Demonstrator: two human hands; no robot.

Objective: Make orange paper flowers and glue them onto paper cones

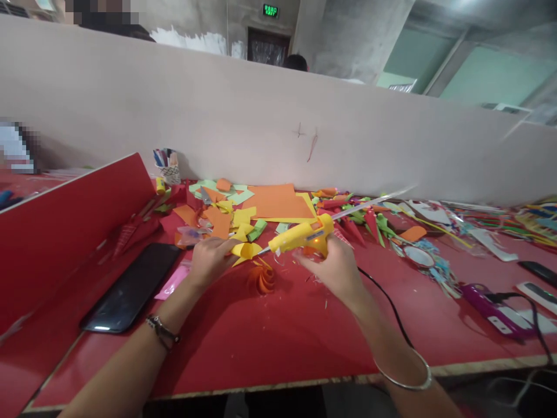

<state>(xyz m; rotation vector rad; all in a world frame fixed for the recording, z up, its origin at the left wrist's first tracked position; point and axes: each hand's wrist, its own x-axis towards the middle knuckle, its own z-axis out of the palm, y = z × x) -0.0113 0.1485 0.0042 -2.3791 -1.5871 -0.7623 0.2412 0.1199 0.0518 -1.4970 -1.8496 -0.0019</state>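
Where the right hand [340,268] closes: a yellow glue gun [300,235] sits in the grip, fingers around its handle, nozzle pointing toward the left hand.
Left hand [211,258]: pinches a curled yellow paper [247,251] at its fingertips; the nozzle is right at the paper's edge, though whether they touch cannot be told.
Orange paper swirl [262,280]: on the red table [278,354], just on the near side of the pinched paper, between the two grips.
Clear stick [376,202]: juts from the gun's back, past the right grip and away to the right.
Black cord [391,305]: runs from beside the right grip toward the table's near edge.
Black phone [130,290]: flat, left of the left grip, a pink packet [174,280] between them.
Orange sheet [278,200]: beyond both grips, overlapping a yellow one, with cut scraps [219,220] just past the left hand.
Purple device [496,313]: well to the right of the right grip.
Pen cup [169,171]: beyond the left grip and leftward, near the partition.
Pale partition [243,122]: spans everything beyond both grips.
Exit sign [270,10]: lit green, on the wall farther back.
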